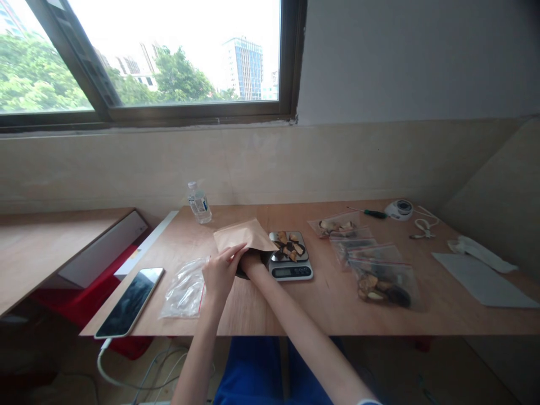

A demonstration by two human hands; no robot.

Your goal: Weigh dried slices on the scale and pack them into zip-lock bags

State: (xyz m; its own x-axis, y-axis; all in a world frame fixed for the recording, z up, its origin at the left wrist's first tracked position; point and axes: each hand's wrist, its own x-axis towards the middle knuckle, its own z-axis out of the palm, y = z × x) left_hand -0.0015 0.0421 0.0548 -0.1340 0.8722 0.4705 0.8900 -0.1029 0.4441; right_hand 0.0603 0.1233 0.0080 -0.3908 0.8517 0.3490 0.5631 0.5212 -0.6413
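A brown paper bag (242,232) lies tilted over the table, its mouth facing me. My left hand (220,274) pinches the bag's near edge between thumb and fingers. My right hand (252,263) reaches inside the mouth, so its fingers are hidden and I cannot see what they hold. Just right of the bag stands a kitchen scale (292,272) with several dried, brown-and-dark slices (289,246) piled on its metal plate. Left of my left hand, a clear zip bag (182,289) with a red seal line lies flat.
Several zip bags (382,284) holding dried pieces lie at right. A phone (130,302) on a cable rests at the left edge. A water bottle (199,203) stands behind. A screwdriver (374,214), a white dome camera (399,210) and a white sheet (481,278) sit further right.
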